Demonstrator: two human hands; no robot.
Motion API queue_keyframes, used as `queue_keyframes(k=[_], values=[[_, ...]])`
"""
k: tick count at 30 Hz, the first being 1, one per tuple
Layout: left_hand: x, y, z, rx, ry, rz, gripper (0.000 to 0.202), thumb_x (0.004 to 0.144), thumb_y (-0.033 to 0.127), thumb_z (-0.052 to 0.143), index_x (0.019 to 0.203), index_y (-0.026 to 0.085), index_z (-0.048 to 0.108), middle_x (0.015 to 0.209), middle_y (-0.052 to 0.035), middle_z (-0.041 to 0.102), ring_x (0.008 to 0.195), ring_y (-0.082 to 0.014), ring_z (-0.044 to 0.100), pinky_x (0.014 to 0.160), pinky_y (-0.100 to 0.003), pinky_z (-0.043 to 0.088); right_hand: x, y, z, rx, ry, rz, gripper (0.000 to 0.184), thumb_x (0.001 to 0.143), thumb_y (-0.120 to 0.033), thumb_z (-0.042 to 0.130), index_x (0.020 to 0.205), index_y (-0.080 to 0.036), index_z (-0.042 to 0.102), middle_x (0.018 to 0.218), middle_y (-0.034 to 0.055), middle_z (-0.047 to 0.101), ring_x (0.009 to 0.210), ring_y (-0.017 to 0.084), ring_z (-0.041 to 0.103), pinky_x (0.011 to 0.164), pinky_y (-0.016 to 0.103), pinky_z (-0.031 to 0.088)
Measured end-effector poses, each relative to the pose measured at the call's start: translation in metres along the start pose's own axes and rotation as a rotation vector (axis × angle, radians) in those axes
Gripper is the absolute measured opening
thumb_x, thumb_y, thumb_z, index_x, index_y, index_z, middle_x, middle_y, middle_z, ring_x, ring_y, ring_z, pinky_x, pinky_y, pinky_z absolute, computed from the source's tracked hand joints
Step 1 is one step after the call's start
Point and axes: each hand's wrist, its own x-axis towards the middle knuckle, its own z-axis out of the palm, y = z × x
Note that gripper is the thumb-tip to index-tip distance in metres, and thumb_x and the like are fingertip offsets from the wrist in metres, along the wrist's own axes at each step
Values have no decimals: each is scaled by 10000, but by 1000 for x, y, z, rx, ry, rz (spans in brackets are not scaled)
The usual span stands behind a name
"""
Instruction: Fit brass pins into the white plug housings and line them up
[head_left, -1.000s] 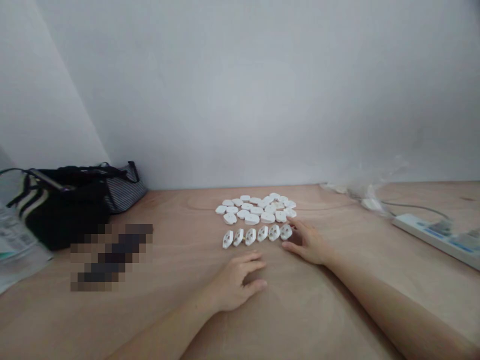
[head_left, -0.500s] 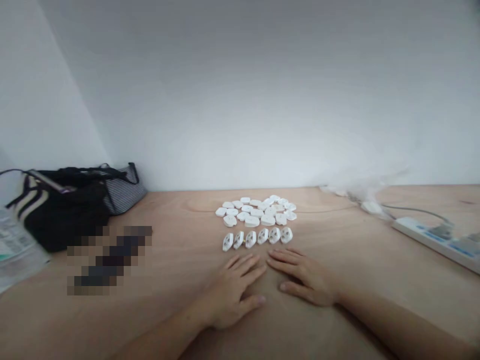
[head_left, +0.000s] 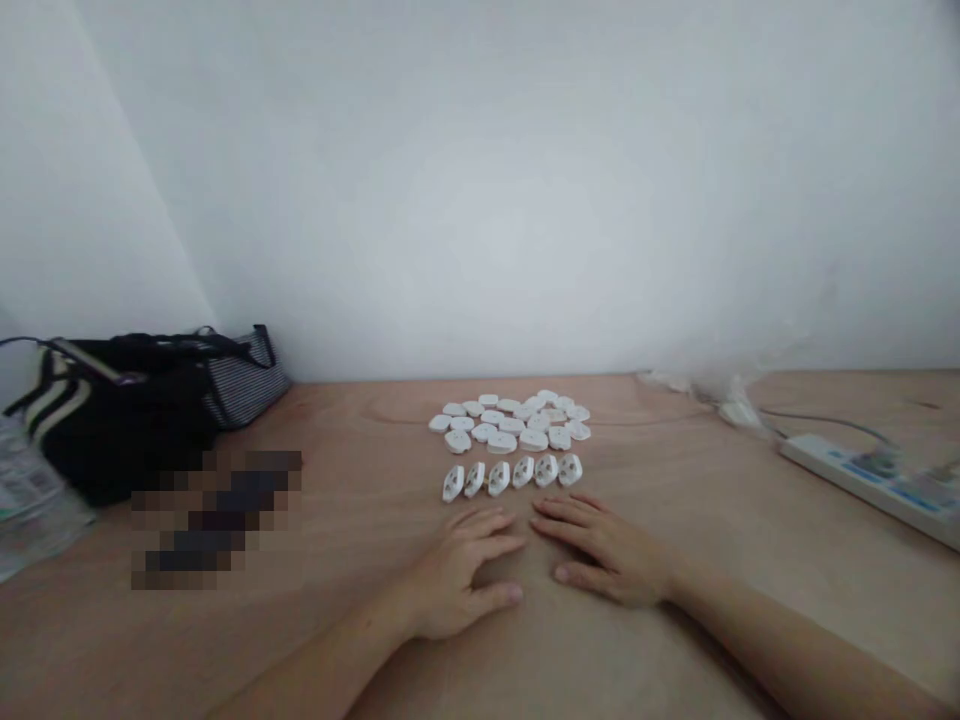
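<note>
Palm down on the wooden table [head_left: 360,560] lies my left hand [head_left: 465,570], fingers stretched out and holding nothing. My right hand [head_left: 604,550] rests flat to its right, also empty, with its fingers pointing left and forward. Just beyond the fingertips stands a row of several white socket-like pieces [head_left: 499,478], tilted up on edge, with dark openings in their faces. Neither hand appears to touch them. Behind the row, a cluster of several white rounded pieces [head_left: 512,425] lies close together, some overlapping.
At the left sits a black bag [head_left: 142,430] beside a striped bag [head_left: 244,380], with a clear plastic bag [head_left: 37,500] nearer. A pixelated dark object [head_left: 225,520] lies before them. On the right are a white power strip [head_left: 862,485] and crumpled plastic [head_left: 727,390]. A wall [head_left: 480,200] closes the back.
My left hand has shifted slightly up and to the left, its fingers curving a little more. My right hand and the white pieces stay nearly as they were.
</note>
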Motion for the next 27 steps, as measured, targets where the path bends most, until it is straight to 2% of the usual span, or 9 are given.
queue_keyframes(k=[2,3,5,6,9,12,16,22,27], values=[[4,-10,-2,-25,198,-20,160,811,319,587,817,185,674,917,-64,651,865,-194,605,803,-306,463,1,-1,-2,-12,-15,3,580,870,-487,459,1383,-244,338,1423,103,363,1306,269,323,1074,495,221],[7,-18,-5,-6,351,-71,187,810,296,579,684,167,627,791,-54,621,764,-179,590,737,-293,469,1,-2,-3,-15,-15,7,580,867,-491,461,1377,-237,351,1417,105,373,1302,271,329,1071,495,228],[11,-36,-12,45,623,-177,187,784,289,600,648,167,562,749,-45,580,775,-197,563,760,-328,459,2,-4,-4,-16,-5,16,572,866,-491,462,1364,-223,380,1403,108,394,1291,273,343,1068,490,238],[12,-46,-16,41,658,-193,158,753,309,636,716,169,571,809,-53,590,838,-218,561,805,-358,449,2,-5,-4,-13,3,18,567,865,-487,465,1358,-217,391,1396,111,405,1286,273,350,1066,486,244],[10,-72,-24,-163,433,-216,513,699,341,693,1151,184,509,1213,-109,534,1130,-280,483,943,-419,393,2,-7,-4,-5,31,18,554,863,-468,479,1347,-207,410,1381,113,425,1278,274,359,1059,480,261],[8,-85,-24,-240,303,-225,627,723,345,673,1282,194,431,1315,-111,494,1196,-283,464,999,-431,361,2,-9,-3,0,45,16,543,862,-454,487,1338,-200,423,1374,113,434,1272,275,368,1057,480,267],[7,-87,-21,-287,255,-226,608,736,321,662,1292,213,441,1281,-78,543,1177,-256,494,1017,-412,352,2,-9,-3,-2,39,29,543,863,-464,480,1337,-205,424,1377,114,429,1270,277,370,1055,486,266],[4,-87,-31,-316,338,-295,534,758,335,642,1254,210,486,1215,-91,570,1048,-259,553,935,-422,420,2,-7,-2,-6,41,34,549,857,-464,489,1335,-203,425,1382,113,421,1273,272,365,1055,480,267],[4,-53,-23,-545,299,-183,477,726,238,681,1164,184,501,1114,-88,593,1029,-230,558,940,-391,422,3,-6,-1,3,52,23,552,854,-473,491,1334,-208,426,1376,111,431,1266,276,375,1055,492,258]])
